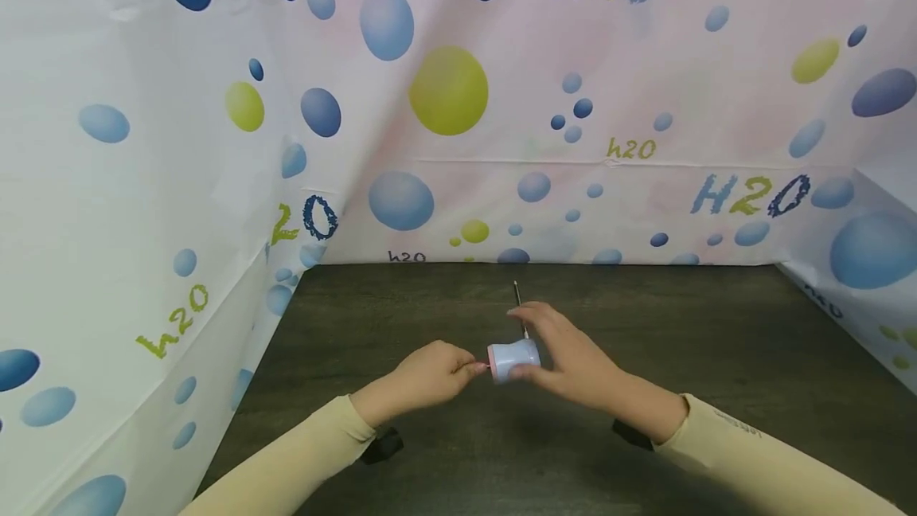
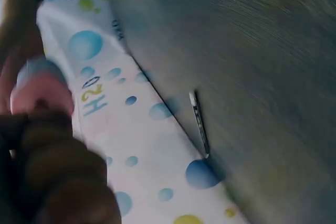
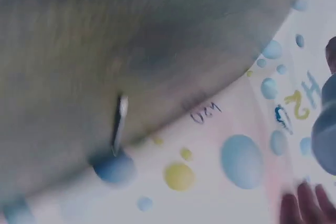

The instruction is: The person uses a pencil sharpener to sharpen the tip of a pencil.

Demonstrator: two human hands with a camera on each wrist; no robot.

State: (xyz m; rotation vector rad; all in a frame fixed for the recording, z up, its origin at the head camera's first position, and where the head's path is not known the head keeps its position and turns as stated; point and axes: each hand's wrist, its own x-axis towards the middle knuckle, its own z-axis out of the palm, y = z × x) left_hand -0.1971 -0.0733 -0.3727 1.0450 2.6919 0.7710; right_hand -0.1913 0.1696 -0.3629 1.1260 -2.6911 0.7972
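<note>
A small light-blue waisted cylinder (image 1: 514, 358) with a pink end is between the hands, above the dark table. A thin stick (image 1: 489, 366), mostly hidden, juts from its pink end, and my left hand (image 1: 433, 373) pinches it. In the left wrist view the pink end (image 2: 42, 95) faces the camera beyond the blurred left fingers. My right hand (image 1: 573, 357) is spread around the cylinder, its thumb touching the lower side and its upper fingers apart from it. Fingers (image 3: 304, 205) also show apart from the blue body (image 3: 325, 129) in the right wrist view.
A slim, dark, pen-like stick (image 2: 198, 124) with a pale end lies on the dark table (image 1: 401, 301) beyond the hands. White sheeting (image 1: 501, 205) printed with blue and green dots walls the back and both sides.
</note>
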